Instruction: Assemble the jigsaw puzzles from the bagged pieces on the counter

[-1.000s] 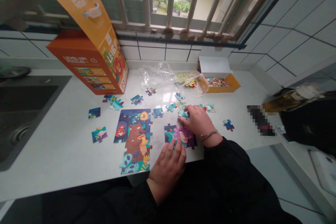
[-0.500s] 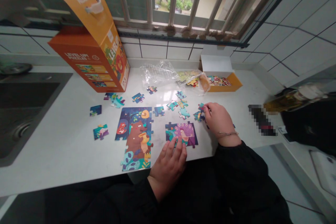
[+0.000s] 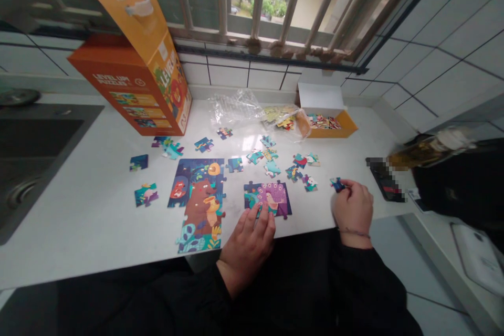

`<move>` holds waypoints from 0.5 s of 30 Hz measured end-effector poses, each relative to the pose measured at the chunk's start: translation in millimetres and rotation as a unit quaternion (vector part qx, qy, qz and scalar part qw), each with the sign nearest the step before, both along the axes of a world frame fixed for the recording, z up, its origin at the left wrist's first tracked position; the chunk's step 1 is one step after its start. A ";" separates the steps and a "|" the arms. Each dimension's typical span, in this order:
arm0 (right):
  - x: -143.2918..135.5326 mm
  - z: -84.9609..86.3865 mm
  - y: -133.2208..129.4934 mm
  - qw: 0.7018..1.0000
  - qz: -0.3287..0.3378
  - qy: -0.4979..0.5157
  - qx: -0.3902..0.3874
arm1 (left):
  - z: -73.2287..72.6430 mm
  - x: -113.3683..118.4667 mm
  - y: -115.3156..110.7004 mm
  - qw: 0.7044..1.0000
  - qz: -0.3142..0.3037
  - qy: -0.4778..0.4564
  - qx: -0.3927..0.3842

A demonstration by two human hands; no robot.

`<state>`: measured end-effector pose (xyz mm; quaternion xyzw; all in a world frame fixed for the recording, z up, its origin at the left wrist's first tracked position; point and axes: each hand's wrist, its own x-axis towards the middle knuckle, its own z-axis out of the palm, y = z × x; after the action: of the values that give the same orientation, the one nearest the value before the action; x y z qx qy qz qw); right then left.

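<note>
One window [image 3: 255, 0] at twelve, one white counter [image 3: 90, 215]; my right hand [image 3: 354, 207] pinches one piece [image 3: 337, 185] at four, my left hand [image 3: 247, 244], fingers slightly spread, rests on one peacock panel [image 3: 277, 198] at five.

White glossy tiled wall with dark grout lines [image 3: 441, 58], 1 to 3 o'clock. Window with vertical metal bars [image 3: 258, 0] at 12, daylight through it, glare spot on white smooth countertop [image 3: 98, 210]. Grey rectangular sink [image 3: 35, 152] at 9. Pale flat cabinet front [image 3: 397, 247], 4 o'clock.
</note>
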<state>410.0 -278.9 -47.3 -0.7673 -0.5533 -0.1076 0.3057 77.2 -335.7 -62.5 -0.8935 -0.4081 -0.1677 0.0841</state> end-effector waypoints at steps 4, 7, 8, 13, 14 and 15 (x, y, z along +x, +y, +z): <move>-2.0 -9.2 6.3 1.000 0.004 -0.002 -0.015 | 0.9 1.4 2.0 1.000 -0.001 -0.002 -0.020; -1.1 -7.6 7.8 1.000 0.003 0.011 -0.006 | 7.1 -1.7 -1.0 0.998 -0.010 -0.056 -0.006; -0.8 -7.0 7.3 1.000 0.002 0.016 0.002 | 10.8 -4.4 -4.5 0.996 -0.023 -0.090 0.003; -0.6 -5.9 4.8 1.000 0.016 0.014 -0.001 | 31.9 -34.3 -40.0 0.967 -0.170 -0.189 -0.018; -1.3 -5.8 4.7 1.000 0.020 0.009 -0.003 | 33.1 -44.2 -48.2 0.966 -0.195 -0.167 -0.042; -2.2 -5.5 4.7 1.000 0.025 0.003 -0.004 | 32.1 -55.9 -55.9 0.965 -0.210 -0.143 -0.066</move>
<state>407.8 -274.3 -52.8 -0.7544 -0.5721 -0.0956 0.3072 21.3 -391.5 -30.4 -0.9292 -0.2296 -0.2806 -0.0710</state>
